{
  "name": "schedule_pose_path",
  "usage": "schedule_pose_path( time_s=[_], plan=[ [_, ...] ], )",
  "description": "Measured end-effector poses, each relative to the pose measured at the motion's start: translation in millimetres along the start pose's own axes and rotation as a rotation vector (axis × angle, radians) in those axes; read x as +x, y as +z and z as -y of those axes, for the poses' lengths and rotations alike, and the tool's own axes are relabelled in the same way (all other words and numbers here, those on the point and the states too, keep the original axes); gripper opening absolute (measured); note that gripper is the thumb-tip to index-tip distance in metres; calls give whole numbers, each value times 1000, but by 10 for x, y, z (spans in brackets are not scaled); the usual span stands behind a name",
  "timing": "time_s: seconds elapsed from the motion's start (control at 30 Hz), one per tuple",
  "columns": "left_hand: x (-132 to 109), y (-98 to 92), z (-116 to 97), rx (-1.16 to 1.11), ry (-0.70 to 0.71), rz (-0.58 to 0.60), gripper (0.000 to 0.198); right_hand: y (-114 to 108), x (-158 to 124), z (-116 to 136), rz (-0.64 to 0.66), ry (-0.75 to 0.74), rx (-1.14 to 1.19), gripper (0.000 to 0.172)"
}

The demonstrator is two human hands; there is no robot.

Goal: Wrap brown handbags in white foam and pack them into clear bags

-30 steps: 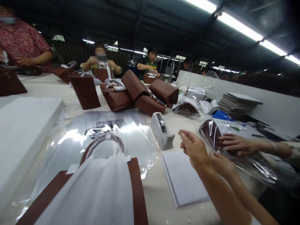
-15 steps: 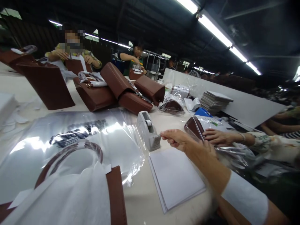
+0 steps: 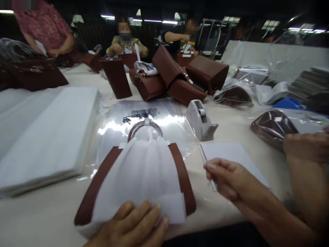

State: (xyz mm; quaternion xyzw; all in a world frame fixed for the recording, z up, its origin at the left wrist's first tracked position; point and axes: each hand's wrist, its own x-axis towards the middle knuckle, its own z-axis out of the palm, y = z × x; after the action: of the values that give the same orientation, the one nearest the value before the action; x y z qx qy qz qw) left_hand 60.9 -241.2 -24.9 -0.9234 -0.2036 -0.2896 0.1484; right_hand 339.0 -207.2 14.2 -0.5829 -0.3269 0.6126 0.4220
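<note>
A brown handbag (image 3: 186,178) lies on the table with white tissue (image 3: 138,171) over its middle and its handles standing up behind. My left hand (image 3: 136,223) rests on the tissue at the bag's lower edge, fingers spread. To the right, my right hand (image 3: 226,178) is pinched above the table, beside a stack of white sheets (image 3: 239,154); what its fingertips hold is too small to make out. A grey tape dispenser (image 3: 202,123) stands behind the sheets. Clear plastic bags (image 3: 169,120) lie flat behind the handbag.
A thick pile of white tissue (image 3: 51,133) lies at the left. Brown bags (image 3: 167,65) are heaped at the back. At the right, another person's hand (image 3: 305,147) is by a plastic-wrapped brown bag (image 3: 273,125). People work across the table.
The view has turned left. My right hand has moved from the tape dispenser toward me and the handbag. My left hand has come into view on the tissue.
</note>
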Motion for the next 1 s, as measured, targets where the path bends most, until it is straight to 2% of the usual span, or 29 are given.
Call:
schedule_pose_path(
  time_s=[0.1, 0.17, 0.23, 0.33, 0.5, 0.67, 0.83, 1.0],
  plan=[
    [65, -15, -27, -65, -62, -18, 28, 398, -518, -181, 198, 159, 30, 29],
    [94, -60, -30, -88, -63, 32, 24, 577, -672, -331, 223, 161, 26, 30],
    [95, -102, -30, -73, -44, 63, 22, 674, -699, -459, 198, 127, 7, 33],
    [62, -95, -34, -19, 9, 47, 23, 721, -638, -568, 147, 99, -36, 38],
    [34, 33, -55, -34, -6, 30, 12, 750, -576, -582, 124, 71, -88, 42],
    [78, 18, -61, -68, 8, 96, 12, 778, -693, -605, 69, 64, -167, 41],
    [139, -38, -63, -94, -8, 77, 9, 800, -847, -706, -94, 30, 15, 55],
    [168, -51, -88, -83, -37, 80, 30, 869, -742, -983, -207, 37, 143, 59]
  ],
)
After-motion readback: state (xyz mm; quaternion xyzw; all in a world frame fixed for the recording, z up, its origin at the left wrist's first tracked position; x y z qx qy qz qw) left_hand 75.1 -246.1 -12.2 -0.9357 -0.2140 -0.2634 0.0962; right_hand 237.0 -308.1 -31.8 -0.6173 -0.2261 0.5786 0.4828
